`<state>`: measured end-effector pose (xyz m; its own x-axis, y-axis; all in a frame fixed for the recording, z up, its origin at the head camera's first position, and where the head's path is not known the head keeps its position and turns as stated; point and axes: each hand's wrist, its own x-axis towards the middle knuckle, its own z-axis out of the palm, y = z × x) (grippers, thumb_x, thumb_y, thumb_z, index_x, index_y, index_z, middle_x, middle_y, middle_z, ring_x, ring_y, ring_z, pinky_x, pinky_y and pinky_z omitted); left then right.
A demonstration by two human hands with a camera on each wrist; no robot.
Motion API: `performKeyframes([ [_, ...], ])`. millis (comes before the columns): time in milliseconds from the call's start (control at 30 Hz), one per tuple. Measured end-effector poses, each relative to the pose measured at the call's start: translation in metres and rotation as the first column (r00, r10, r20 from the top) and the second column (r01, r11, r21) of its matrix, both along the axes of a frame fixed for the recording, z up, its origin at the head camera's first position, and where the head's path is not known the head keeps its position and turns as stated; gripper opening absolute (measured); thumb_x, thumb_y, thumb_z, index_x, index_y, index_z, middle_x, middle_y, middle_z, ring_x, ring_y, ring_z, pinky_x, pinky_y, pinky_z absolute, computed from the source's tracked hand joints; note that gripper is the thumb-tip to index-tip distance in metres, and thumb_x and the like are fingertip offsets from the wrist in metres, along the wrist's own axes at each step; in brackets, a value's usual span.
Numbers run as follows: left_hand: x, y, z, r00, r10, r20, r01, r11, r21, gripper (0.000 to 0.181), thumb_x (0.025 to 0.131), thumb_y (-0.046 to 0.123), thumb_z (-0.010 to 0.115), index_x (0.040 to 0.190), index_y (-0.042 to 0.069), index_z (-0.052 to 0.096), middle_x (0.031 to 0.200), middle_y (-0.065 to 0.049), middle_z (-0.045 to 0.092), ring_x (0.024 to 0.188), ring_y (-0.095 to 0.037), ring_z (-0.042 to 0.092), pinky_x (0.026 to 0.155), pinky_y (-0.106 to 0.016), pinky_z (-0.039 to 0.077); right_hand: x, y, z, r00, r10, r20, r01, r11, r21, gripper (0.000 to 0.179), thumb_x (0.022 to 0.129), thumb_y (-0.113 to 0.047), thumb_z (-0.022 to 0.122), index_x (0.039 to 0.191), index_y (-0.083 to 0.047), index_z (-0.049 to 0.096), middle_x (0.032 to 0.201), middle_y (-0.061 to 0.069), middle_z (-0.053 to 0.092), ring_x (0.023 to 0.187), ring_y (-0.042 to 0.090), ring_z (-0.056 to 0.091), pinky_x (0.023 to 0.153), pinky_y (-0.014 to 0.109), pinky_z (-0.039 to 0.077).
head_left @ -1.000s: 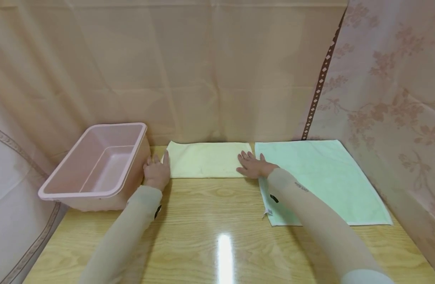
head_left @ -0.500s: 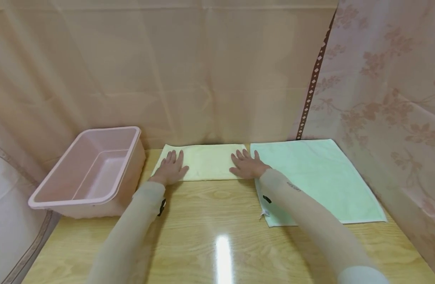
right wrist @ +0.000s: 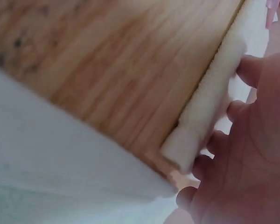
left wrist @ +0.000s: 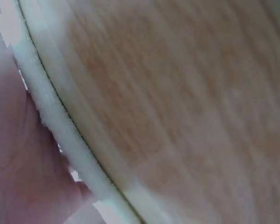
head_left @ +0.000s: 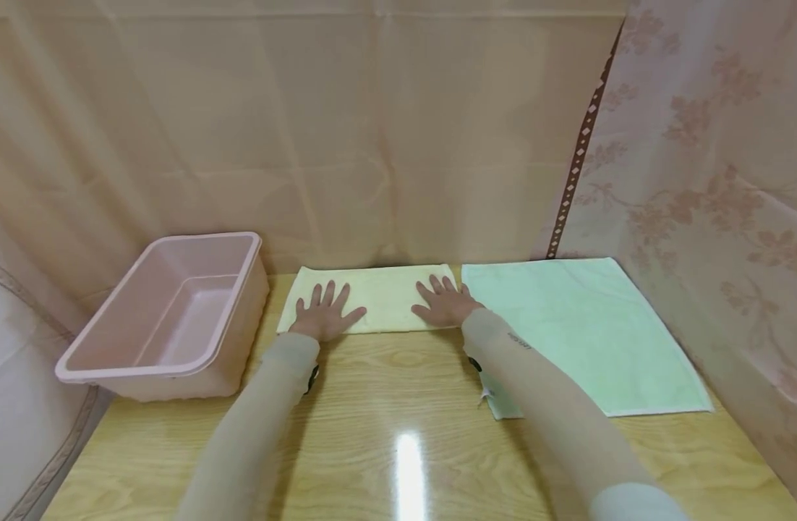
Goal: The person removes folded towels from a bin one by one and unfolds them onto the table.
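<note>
A pale yellow towel (head_left: 385, 293), folded into a long strip, lies along the back of the table. On its left part rests my left hand (head_left: 325, 315), palm down with the fingers spread. My right hand (head_left: 442, 304) lies spread near the towel's right end. In the left wrist view, the palm (left wrist: 23, 163) is over the towel's thick front edge (left wrist: 70, 126). The right wrist view shows the right hand's fingers (right wrist: 249, 70) over the same towel's edge (right wrist: 200, 109). A light green towel (head_left: 587, 340) lies spread flat to the right, partly under my right forearm.
A pink plastic basin (head_left: 236, 340) stands on the left of the wooden table (head_left: 366, 405). Beige curtain cloth (head_left: 346, 145) hangs just behind the towels, and a floral cloth (head_left: 730, 217) hangs along the right side.
My left hand has moved right, from the yellow towel's left edge onto its top, with the fingers spreading. My right hand has shifted slightly left on the towel.
</note>
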<state>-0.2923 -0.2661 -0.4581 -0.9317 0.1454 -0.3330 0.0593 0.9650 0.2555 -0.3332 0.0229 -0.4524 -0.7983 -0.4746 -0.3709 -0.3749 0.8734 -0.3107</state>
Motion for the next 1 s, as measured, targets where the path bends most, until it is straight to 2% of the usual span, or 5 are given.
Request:
performKeyframes([
  [300, -0.010, 0.004, -0.015, 1.000, 0.009, 0.021, -0.008, 0.999, -0.048, 0.101, 0.087, 0.089, 0.016, 0.165, 0.026, 0.001, 0.169, -0.014, -0.009, 0.152, -0.041, -0.014, 0.112, -0.073, -0.004, 0.004, 0.006, 0.000, 1.000, -0.025, 0.014, 0.025, 0.999, 0.020, 0.074, 0.106, -0.058, 0.028, 0.165, -0.017, 0.010, 0.169, 0.017, 0.000, 0.153, 0.041, -0.003, 0.116, 0.067, -0.002],
  [533, 0.007, 0.003, 0.012, 0.999, 0.015, 0.040, -0.016, 1.000, 0.009, 0.089, 0.099, 0.073, 0.026, 0.165, 0.019, 0.003, 0.168, -0.018, -0.008, 0.152, -0.042, -0.012, 0.115, -0.069, -0.005, 0.011, 0.005, 0.014, 1.000, -0.010, 0.013, 0.010, 1.000, 0.020, 0.070, 0.107, -0.055, 0.025, 0.165, -0.019, 0.008, 0.169, 0.015, -0.002, 0.154, 0.039, -0.004, 0.118, 0.065, -0.003],
  [667, 0.003, -0.013, 0.008, 0.998, 0.027, -0.056, -0.023, 0.997, 0.080, 0.083, 0.104, 0.063, 0.030, 0.164, 0.012, 0.005, 0.165, -0.029, -0.006, 0.151, -0.048, -0.008, 0.117, -0.067, -0.002, 0.004, 0.011, 0.010, 0.999, -0.036, 0.009, 0.036, 0.999, 0.002, 0.074, 0.106, -0.059, 0.026, 0.165, -0.018, 0.008, 0.168, 0.018, -0.006, 0.153, 0.041, -0.010, 0.116, 0.066, -0.009],
  [800, -0.003, -0.031, 0.004, 0.978, 0.111, -0.175, -0.088, 0.987, 0.132, 0.080, 0.107, 0.054, 0.032, 0.163, 0.005, 0.003, 0.163, -0.034, -0.007, 0.150, -0.049, -0.009, 0.118, -0.065, 0.001, -0.007, 0.031, -0.001, 0.991, -0.117, -0.066, 0.114, 0.993, -0.043, 0.086, 0.103, -0.065, 0.029, 0.164, -0.008, 0.005, 0.167, 0.022, -0.008, 0.151, 0.042, -0.016, 0.114, 0.068, -0.012],
  [1000, -0.010, -0.048, 0.010, 0.968, 0.180, -0.176, -0.156, 0.977, 0.142, 0.084, 0.108, 0.049, 0.031, 0.157, -0.009, -0.005, 0.162, -0.035, -0.008, 0.150, -0.050, -0.007, 0.120, -0.059, 0.001, -0.015, 0.055, -0.004, 0.972, -0.199, -0.122, 0.195, 0.980, -0.045, 0.103, 0.096, -0.077, 0.028, 0.162, -0.001, 0.007, 0.167, 0.021, -0.007, 0.152, 0.041, -0.015, 0.114, 0.068, -0.012],
])
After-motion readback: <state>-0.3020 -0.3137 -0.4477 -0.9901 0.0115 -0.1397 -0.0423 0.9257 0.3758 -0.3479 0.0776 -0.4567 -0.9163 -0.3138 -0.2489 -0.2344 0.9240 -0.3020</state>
